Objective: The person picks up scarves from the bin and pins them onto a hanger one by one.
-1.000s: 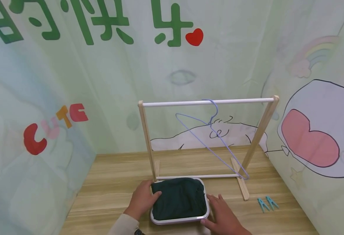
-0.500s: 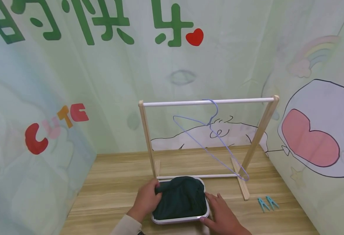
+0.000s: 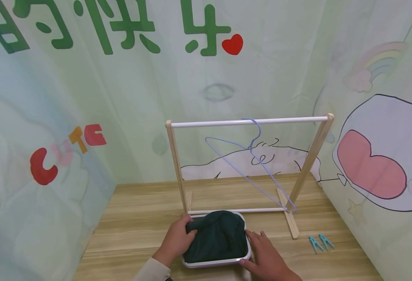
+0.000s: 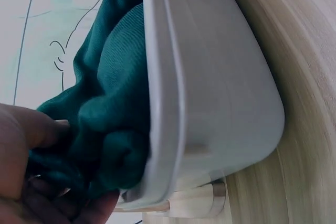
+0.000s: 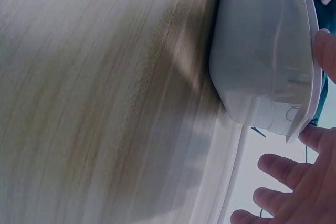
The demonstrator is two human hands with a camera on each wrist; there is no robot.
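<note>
A dark green cloth (image 3: 216, 240) fills a white plastic tub (image 3: 214, 264) on the wooden table. At the tub's left side, my left hand (image 3: 175, 240) pinches the cloth's left edge between thumb and fingers. The left wrist view shows that bunched fabric (image 4: 121, 72) close to the tub's wall (image 4: 226, 82). My right hand (image 3: 269, 257) touches the tub's right rim, thumb near the front corner. In the right wrist view, the fingers of this hand (image 5: 307, 190) are spread and fairly straight, with a thumb and one fingertip against the rim.
Behind the tub stands a wooden rack with a white top bar (image 3: 209, 124). A blue wire hanger (image 3: 259, 132) hangs from that bar at an angle. Two turquoise clothespins (image 3: 315, 244) lie on the table at the right. Printed fabric walls (image 3: 149, 97) enclose the table.
My left hand has shifted from the tub's left rim onto the cloth and gathered its left edge. The hanger has turned slightly. My right hand has barely moved.
</note>
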